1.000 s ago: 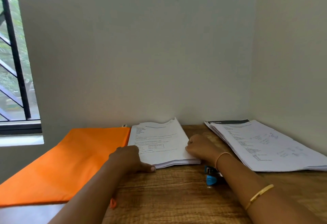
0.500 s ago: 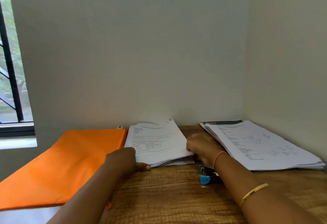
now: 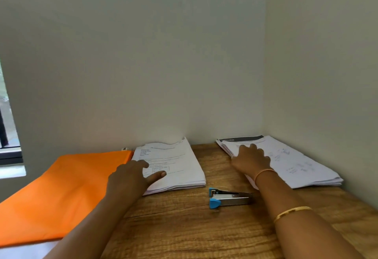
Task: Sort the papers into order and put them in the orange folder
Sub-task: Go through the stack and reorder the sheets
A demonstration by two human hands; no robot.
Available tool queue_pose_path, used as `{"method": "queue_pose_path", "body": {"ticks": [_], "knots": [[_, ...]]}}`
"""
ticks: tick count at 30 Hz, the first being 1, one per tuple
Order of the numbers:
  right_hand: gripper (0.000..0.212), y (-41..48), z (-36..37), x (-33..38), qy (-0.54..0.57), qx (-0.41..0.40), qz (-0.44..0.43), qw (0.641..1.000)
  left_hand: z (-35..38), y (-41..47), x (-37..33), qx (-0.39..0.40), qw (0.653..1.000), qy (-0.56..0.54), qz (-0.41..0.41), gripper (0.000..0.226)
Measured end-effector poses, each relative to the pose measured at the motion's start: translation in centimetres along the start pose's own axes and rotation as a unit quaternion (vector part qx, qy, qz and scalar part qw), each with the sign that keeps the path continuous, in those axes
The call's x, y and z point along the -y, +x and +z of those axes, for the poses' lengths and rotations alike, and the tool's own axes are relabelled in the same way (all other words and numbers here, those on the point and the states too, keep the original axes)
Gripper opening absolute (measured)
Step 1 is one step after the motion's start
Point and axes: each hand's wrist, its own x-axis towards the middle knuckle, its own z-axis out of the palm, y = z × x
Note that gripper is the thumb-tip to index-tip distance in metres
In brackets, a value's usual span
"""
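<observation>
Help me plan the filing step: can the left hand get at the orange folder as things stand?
Probably yes. The left hand rests open on the middle paper stack right beside the orange folder, with nothing between them.

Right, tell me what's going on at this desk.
A person is working through two stacks of paper on a wooden table. The left hand rests on the middle stack, next to the orange folder, and the right hand lies with fingers spread on the right stack. The folder lies flat; whether anything is inside cannot be seen. A blue stapler sits untouched between the arms.
</observation>
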Motion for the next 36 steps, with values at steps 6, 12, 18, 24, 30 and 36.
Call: {"method": "queue_pose_path", "body": {"ticks": [6, 12, 18, 24, 30, 36], "knots": [[0.077, 0.3, 0.1, -2.3, -0.068, 0.075, -0.016, 0.995, -0.2, -1.1, -2.4, -0.107, 0.990, -0.072, 0.055, 0.035], [0.071, 1.1, -2.1, -7.5, -0.002, -0.038, -0.011, 0.999, 0.3, -1.5, -5.3, -0.094, 0.983, -0.126, 0.092, 0.029], [0.047, 1.7, -4.1, -13.0, -0.013, -0.088, 0.071, 0.993, 1.8, -1.2, -13.4, 0.038, 0.971, -0.191, 0.137, 0.031], [0.046, 1.5, -3.5, -13.5, -0.034, -0.015, 0.112, 0.993, 3.3, 0.2, -21.7, 0.252, 0.916, -0.312, 0.034, 0.051], [0.050, 1.4, -2.7, -13.1, -0.027, 0.016, 0.127, 0.991, 4.5, 1.8, -24.4, 0.332, 0.785, -0.498, -0.156, 0.044], [0.047, 1.4, -2.8, -12.7, -0.016, 0.007, 0.129, 0.991, 4.8, 1.9, -24.9, 0.320, 0.795, -0.486, -0.172, 0.037]]}}
